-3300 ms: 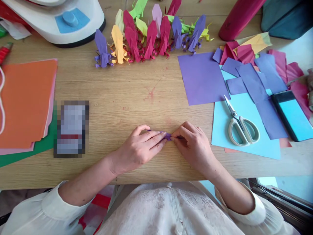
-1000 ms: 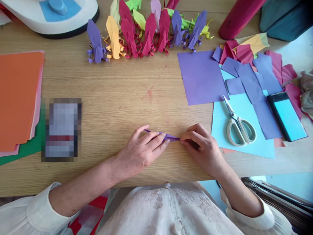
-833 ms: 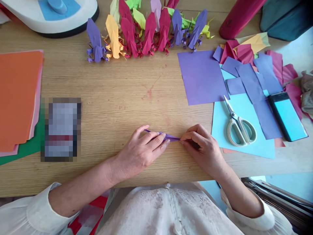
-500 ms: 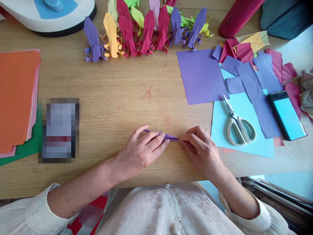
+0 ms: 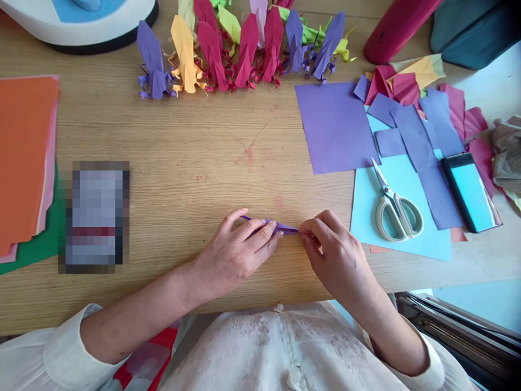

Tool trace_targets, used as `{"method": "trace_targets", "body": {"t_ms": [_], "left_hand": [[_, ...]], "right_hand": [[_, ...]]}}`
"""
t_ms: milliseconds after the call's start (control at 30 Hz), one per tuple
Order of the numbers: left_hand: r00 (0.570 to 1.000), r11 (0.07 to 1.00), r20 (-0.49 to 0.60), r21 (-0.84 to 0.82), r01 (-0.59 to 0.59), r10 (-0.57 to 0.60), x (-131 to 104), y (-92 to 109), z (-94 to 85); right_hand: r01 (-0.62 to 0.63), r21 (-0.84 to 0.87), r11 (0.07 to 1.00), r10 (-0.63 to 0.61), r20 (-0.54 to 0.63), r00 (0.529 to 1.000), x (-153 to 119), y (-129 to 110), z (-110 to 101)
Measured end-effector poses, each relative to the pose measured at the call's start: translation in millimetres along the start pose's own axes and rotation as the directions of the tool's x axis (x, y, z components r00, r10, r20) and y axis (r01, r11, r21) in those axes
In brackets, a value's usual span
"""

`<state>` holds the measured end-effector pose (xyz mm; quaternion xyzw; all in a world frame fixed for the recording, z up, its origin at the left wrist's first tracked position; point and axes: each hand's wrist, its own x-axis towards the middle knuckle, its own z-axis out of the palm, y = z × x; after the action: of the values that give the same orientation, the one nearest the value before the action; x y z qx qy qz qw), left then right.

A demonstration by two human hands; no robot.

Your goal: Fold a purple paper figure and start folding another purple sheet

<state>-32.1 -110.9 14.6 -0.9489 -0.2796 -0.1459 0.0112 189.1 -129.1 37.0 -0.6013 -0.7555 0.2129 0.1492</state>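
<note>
A narrow, folded piece of purple paper (image 5: 285, 228) lies crosswise between my two hands, just above the wooden table. My left hand (image 5: 238, 244) is closed on its middle, and a thin purple end pokes out past the index finger. At the right tip of the paper, my right hand (image 5: 331, 241) pinches with thumb and index finger. Fingers cover much of the folded piece. Nearest to my right hand are the white-handled scissors (image 5: 396, 212), lying slightly apart on a light blue sheet (image 5: 366, 217).
Several folded paper figures (image 5: 246, 51) stand along the back. A purple sheet (image 5: 336, 127), paper scraps (image 5: 415, 127) and a dark phone (image 5: 471, 190) lie right. Coloured sheets (image 5: 24, 163) and a blurred-out device (image 5: 95, 214) lie left. A red cylinder (image 5: 396, 27) stands at back right.
My right hand's fingers have turned slightly at the paper's tip. The left hand keeps its hold. The view has shifted a little.
</note>
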Motion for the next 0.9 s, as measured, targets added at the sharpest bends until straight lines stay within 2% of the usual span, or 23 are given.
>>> {"method": "trace_targets", "body": {"t_ms": [133, 267, 433, 600, 900], "left_hand": [[1.0, 1.0, 0.01, 0.004, 0.003, -0.004, 0.1, 0.3, -0.9], [1.0, 1.0, 0.013, -0.004, -0.001, 0.001, 0.8, 0.2, -2.0], [1.0, 1.0, 0.001, 0.004, 0.005, -0.005, 0.6, 1.2, -1.6], [1.0, 1.0, 0.018, 0.016, 0.002, -0.003, 0.2, 1.7, -1.9], [1.0, 1.0, 0.027, 0.016, 0.008, -0.009, 0.6, 1.4, -2.9]], "right_hand": [[-0.038, -0.007, 0.999, 0.039, 0.015, 0.999, 0.4, 4.7, -4.0], [-0.079, 0.05, 0.996, 0.081, -0.047, 0.996, -5.1, 12.1, -7.2], [-0.048, 0.107, 0.993, 0.056, -0.074, 0.996, -9.3, 5.0, 0.7], [-0.054, 0.088, 0.995, 0.061, -0.088, 0.994, -7.1, -0.4, 8.3], [-0.081, 0.119, 0.99, 0.09, -0.068, 0.994, -2.8, 3.1, 5.1]]}}
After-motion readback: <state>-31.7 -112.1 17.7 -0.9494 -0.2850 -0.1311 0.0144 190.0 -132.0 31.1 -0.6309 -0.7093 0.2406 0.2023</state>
